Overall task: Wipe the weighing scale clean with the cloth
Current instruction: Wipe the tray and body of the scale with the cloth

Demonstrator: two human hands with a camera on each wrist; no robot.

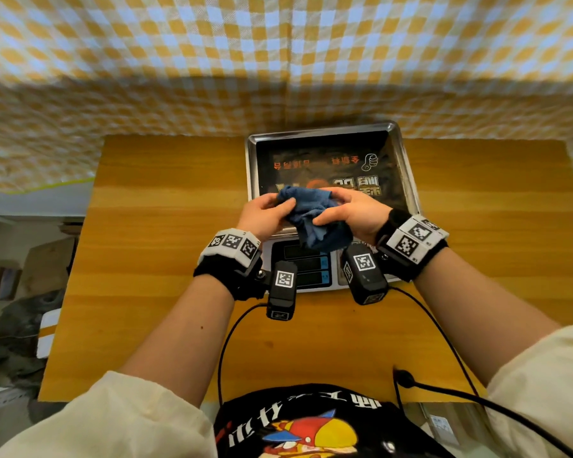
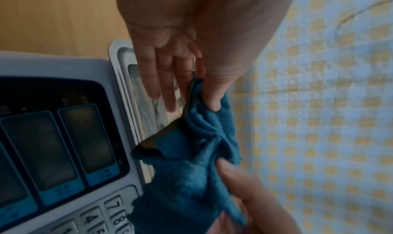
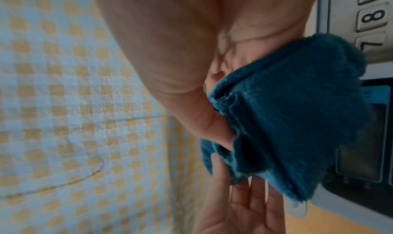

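The weighing scale (image 1: 407,173) stands on the wooden table, its steel tray at the far side and its display panel (image 2: 53,145) and keypad (image 3: 372,17) towards me. Both hands hold a crumpled blue cloth (image 1: 311,213) just above the tray's near edge. My left hand (image 1: 278,206) pinches the cloth's left side under its thumb (image 2: 212,101), while its other fingers (image 2: 157,79) lie straight. My right hand (image 1: 331,209) grips the cloth's right side (image 3: 287,120) with thumb and curled fingers. The cloth hangs down over part of the display.
The wooden table (image 1: 166,226) stretches left and right of the scale. A yellow and white checked fabric (image 1: 179,61) hangs behind it. Black cables (image 1: 225,342) run from my wrists across the near table. Clutter lies on the floor at the left (image 1: 20,292).
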